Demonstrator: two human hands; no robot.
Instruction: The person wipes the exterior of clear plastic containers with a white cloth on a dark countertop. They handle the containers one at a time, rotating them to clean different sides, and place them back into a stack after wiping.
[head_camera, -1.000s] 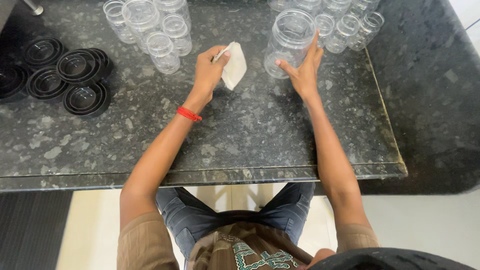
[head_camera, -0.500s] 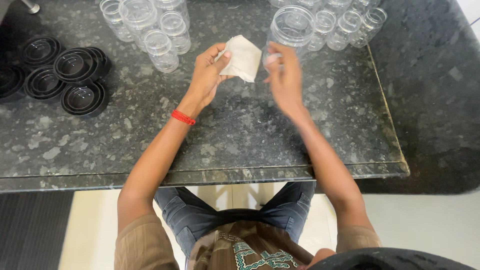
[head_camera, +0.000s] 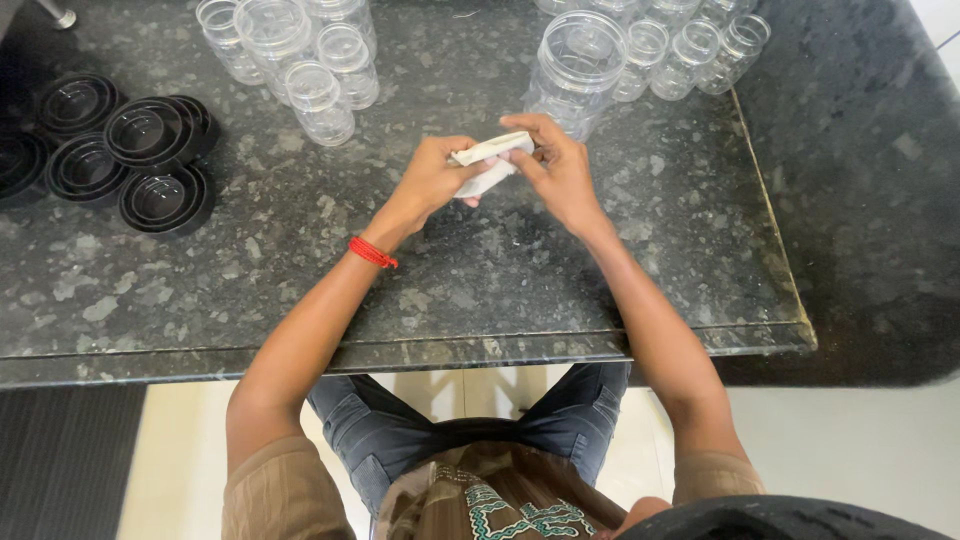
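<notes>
Both hands meet over the middle of the dark granite counter (head_camera: 480, 280) and hold a small folded white cloth (head_camera: 487, 160) between them. My left hand (head_camera: 432, 180), with a red band on its wrist, grips the cloth's left side. My right hand (head_camera: 556, 165) pinches its right end. A large clear plastic jar (head_camera: 580, 60) stands just beyond my right hand, not touched.
Several clear jars (head_camera: 310, 60) stand at the back left and more clear jars (head_camera: 690, 45) at the back right. Black round lids (head_camera: 130, 150) lie stacked at the far left. The counter's front edge runs near my knees; a darker surface lies to the right.
My right hand left the large jar and came to the cloth. The cloth, first held open in my left hand alone, is now folded smaller between both hands.
</notes>
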